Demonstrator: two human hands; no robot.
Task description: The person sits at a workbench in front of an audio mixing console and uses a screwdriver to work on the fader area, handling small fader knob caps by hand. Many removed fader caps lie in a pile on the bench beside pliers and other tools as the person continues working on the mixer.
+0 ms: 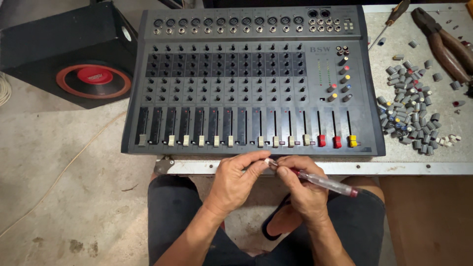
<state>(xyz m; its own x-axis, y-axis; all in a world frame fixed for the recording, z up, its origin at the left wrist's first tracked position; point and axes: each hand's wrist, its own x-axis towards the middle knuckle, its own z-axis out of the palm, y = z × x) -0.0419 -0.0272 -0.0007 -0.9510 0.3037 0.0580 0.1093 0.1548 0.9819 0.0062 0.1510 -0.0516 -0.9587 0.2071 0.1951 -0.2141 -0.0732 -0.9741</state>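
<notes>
Fingertips of both hands meet just below the table edge, in front of the mixer. Left hand: thumb and forefinger pressed together on a small pale part; too small and too covered to tell what it is. Remaining left fingers curled under, hidden behind the knuckles.

Right hand: thumb and forefinger pinch the front end of a clear-handled screwdriver, red cap at its far end, handle slanting down to the right across the thigh. Its tip sits at the pale part and is mostly masked by the fingers; whether it touches cannot be made out. Other right fingers folded loosely around the shaft.

Both wrists bent inward, forearms rising from the bottom edge, cut off by the frame. Hands held above the lap, clear of the table. Dark shorts, a sandal between the knees, partly hidden by the right wrist.

Beyond: grey audio mixer lying flat on the table, most rotary posts bare, a few coloured knobs left at the right. Faders in a row along its near edge, pale caps, then two red and one yellow.

Right of mixer: heap of loose grey knobs. Pliers at the top right, cut off by the frame. Second screwdriver near the top edge, only partly seen. Black speaker box on the floor to the left.
</notes>
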